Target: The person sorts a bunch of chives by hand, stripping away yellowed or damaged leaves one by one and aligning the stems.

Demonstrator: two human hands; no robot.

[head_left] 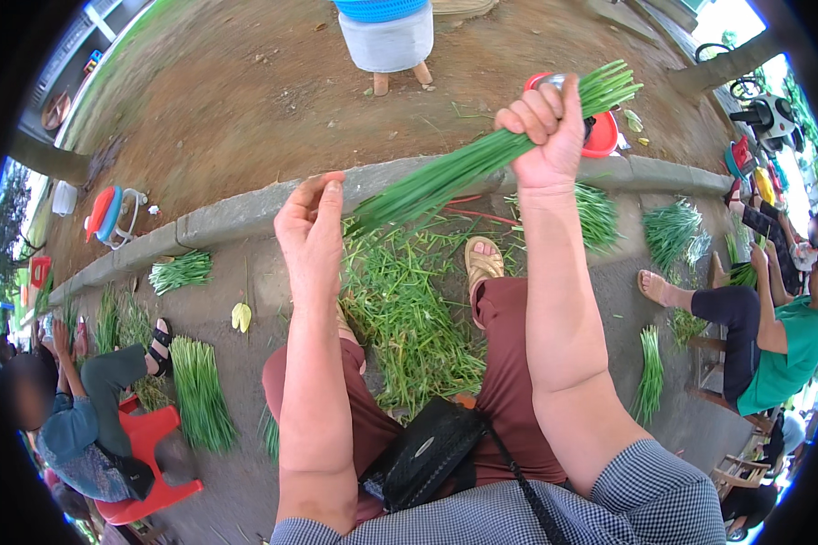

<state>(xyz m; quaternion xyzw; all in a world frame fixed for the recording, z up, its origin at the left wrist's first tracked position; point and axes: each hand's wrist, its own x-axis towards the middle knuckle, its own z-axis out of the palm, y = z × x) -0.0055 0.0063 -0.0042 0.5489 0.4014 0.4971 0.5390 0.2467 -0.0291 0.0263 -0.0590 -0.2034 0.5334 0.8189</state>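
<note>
Raised in front of me, my right hand (545, 127) grips a bundle of garlic chives (454, 182), its fingers wrapped round the stalks near the pale cut ends. The bundle slants down to the left, its dark leafy tips close to my left hand (314, 213). On that hand, thumb and fingertips are drawn together just beside the tips; anything between them is too small to make out. Below, a heap of loose green trimmings (409, 318) covers the ground between my feet.
A concrete kerb (236, 213) curves across ahead. Chive bunches lie left (200, 391), right (650, 372) and by the kerb (595, 218). A red basin (602, 136) and a cloth-covered stool (389, 41) stand beyond. One person (91, 436) sits left on a red chair (154, 454), another (782, 354) right.
</note>
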